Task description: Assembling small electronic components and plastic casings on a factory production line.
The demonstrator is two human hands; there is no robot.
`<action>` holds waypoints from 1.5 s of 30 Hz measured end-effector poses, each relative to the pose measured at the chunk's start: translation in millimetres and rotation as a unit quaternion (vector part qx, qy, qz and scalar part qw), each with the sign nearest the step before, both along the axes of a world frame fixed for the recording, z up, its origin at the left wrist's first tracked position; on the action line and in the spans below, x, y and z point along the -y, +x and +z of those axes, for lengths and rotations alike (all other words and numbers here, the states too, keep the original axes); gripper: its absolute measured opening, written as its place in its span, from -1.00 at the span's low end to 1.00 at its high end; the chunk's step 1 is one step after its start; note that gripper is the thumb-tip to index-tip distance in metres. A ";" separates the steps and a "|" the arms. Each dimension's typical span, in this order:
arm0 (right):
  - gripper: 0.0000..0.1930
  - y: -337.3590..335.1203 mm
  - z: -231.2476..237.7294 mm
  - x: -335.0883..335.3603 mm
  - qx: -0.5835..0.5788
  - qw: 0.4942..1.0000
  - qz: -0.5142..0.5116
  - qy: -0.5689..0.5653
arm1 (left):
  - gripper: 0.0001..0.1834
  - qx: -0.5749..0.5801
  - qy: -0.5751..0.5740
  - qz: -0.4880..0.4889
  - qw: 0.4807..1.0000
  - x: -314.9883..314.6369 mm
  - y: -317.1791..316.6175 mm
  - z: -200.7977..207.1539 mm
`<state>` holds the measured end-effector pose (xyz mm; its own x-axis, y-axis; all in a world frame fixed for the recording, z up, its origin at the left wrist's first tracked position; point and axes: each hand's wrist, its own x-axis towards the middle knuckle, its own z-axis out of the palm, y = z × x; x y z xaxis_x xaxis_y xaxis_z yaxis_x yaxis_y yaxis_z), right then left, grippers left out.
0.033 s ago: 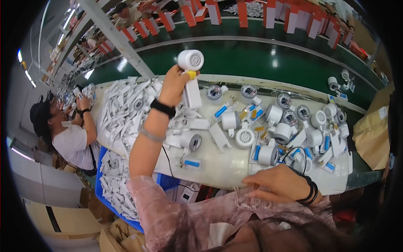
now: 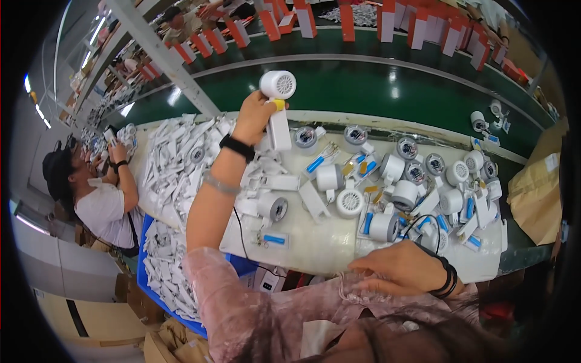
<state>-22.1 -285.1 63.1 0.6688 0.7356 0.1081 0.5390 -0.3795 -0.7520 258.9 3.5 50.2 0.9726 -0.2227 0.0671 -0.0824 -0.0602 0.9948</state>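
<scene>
a green belt (image 2: 339, 75) runs beyond a pale worktable (image 2: 324, 242); fan units (image 2: 350, 203) crowd its right, a heap of white casings (image 2: 178, 151) its left. a blue bin (image 2: 141, 272) of casings stands at the near edge. the right hand (image 2: 402, 266) is near that edge, fingers loosely bent; its grip i cannot tell. the left hand (image 2: 255, 115) clasps a white fan (image 2: 278, 85), held upright before the belt, a yellow piece (image 2: 279, 104) below its head.

Your fan (image 2: 278, 85), upper centre, is white with a yellow patch (image 2: 279, 104). Your sleeve (image 2: 212, 278), lower centre, is mottled pink, your wristband (image 2: 238, 147) black. At right, batteries (image 2: 470, 207) show blue; across the top, the belt (image 2: 339, 81) is green, the boxes (image 2: 387, 24) orange and white.
</scene>
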 end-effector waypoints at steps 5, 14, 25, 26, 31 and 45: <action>-0.65 5.4 0.7 23.9 0.011 0.999 -0.025 -0.022 | -0.55 0.092 0.311 0.086 0.942 50.9 121.9 -48.9; -0.66 23.4 -26.1 47.5 0.014 0.999 -0.029 0.005 | -0.27 0.128 0.508 0.109 0.845 113.4 223.4 -118.2; -0.70 19.3 -28.2 36.9 0.019 1.000 0.000 -0.021 | -0.51 0.074 0.354 -0.183 0.914 -11.6 66.0 -36.0; -0.70 17.9 -28.2 34.6 0.036 0.999 0.002 -0.020 | -0.54 0.048 0.336 -0.201 0.919 -23.4 35.7 -26.3; -0.73 12.8 -22.9 23.3 0.061 0.997 0.034 -0.044 | -0.55 0.013 0.380 -0.172 0.909 -67.7 -93.8 -1.3; -0.65 21.5 -19.2 -9.1 0.043 0.993 0.058 -0.095 | -0.68 -0.009 0.302 0.189 0.934 -83.5 -258.6 -85.6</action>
